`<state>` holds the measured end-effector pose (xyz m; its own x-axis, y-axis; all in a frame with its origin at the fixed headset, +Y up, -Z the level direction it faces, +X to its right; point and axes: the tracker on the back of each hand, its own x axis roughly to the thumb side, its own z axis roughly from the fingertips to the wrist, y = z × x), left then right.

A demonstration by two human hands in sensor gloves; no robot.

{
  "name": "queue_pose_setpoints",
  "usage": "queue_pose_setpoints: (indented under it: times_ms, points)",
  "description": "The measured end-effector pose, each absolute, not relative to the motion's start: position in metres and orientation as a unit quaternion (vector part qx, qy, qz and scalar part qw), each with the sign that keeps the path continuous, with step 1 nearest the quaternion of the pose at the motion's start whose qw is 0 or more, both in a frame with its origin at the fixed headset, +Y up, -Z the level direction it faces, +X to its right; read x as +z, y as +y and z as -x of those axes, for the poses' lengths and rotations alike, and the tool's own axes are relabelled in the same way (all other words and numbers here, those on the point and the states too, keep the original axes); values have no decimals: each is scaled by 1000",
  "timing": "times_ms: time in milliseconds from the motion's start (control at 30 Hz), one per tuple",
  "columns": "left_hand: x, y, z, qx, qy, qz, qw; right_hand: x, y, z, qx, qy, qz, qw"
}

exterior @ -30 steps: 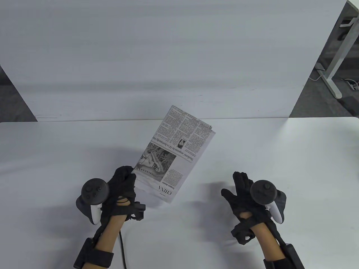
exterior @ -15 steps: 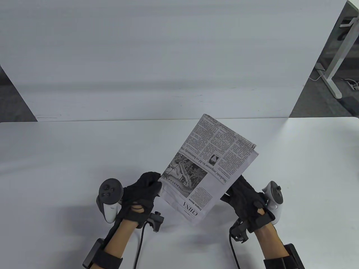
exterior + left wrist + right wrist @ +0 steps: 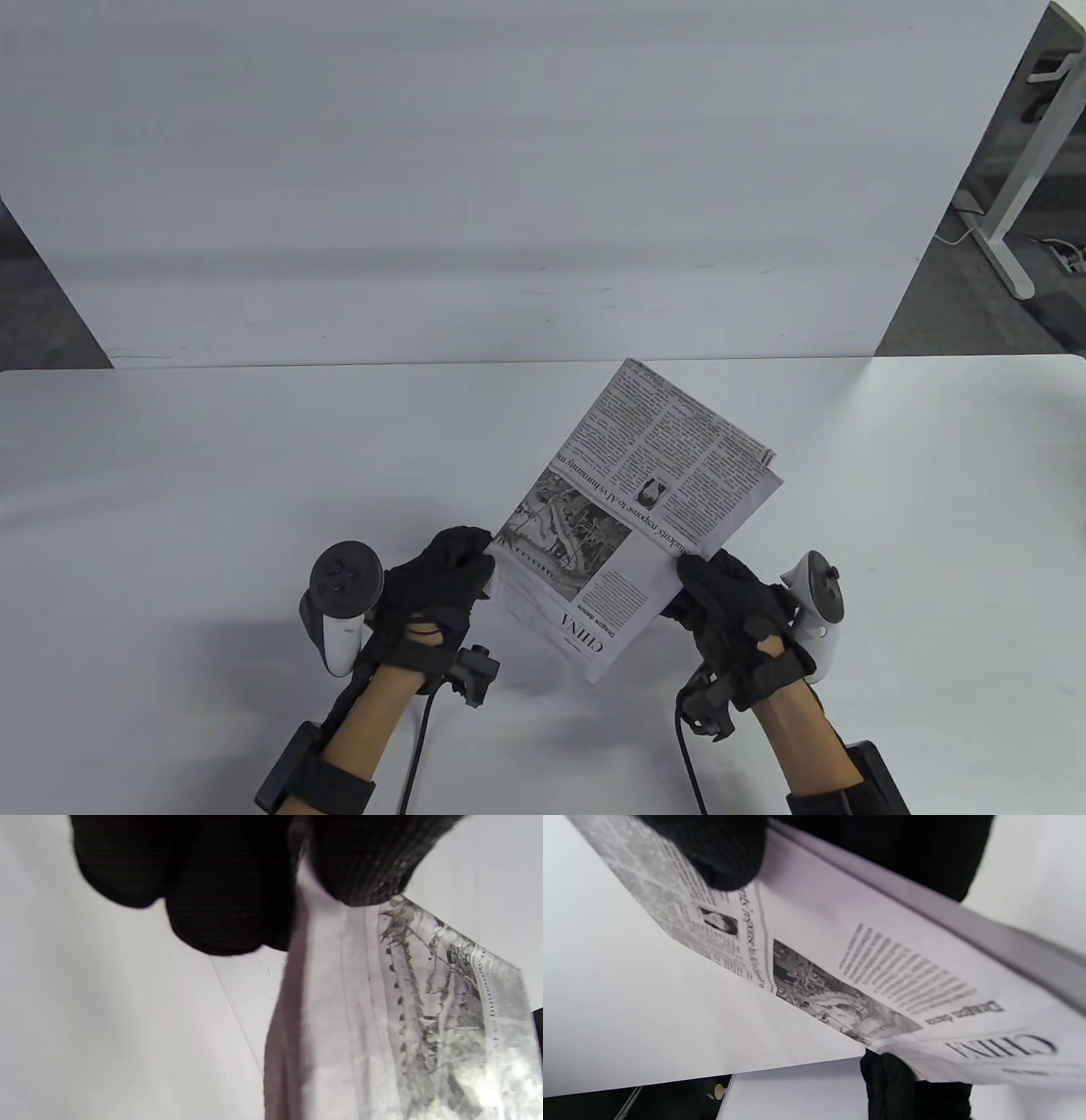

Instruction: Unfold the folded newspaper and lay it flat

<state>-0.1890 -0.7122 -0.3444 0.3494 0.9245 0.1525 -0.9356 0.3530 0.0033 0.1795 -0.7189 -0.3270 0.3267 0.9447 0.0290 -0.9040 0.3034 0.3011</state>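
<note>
The folded newspaper (image 3: 645,501), with a "CHINA" heading, is held tilted above the white table (image 3: 170,509). My left hand (image 3: 450,573) pinches its left edge, thumb on top and fingers beneath, as the left wrist view shows on the paper (image 3: 382,1018). My right hand (image 3: 717,586) grips its right edge; in the right wrist view my thumb (image 3: 721,853) presses on the printed page (image 3: 865,976), the other fingers behind it. The paper stays folded.
A white board (image 3: 509,170) stands upright along the table's far edge. A white desk leg (image 3: 1010,204) stands on the floor at the far right. Cables hang from both wrists near the table's front edge.
My left hand carried the paper right and nearer. My right hand moved in from the right and took hold of the paper's right edge.
</note>
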Motion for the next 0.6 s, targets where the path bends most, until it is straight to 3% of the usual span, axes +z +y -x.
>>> queue_pose_setpoints:
  times_ms: [133, 333, 600]
  points:
    - [-338, -700, 189, 471, -75, -106, 873, -315, -696, -184, 670, -13, -100, 735]
    - [-324, -689, 155, 492, -164, -100, 849, -291, -676, -160, 775, -121, -92, 614]
    - [-308, -690, 118, 525, -249, -50, 812, -280, -685, -117, 821, -104, -192, 528]
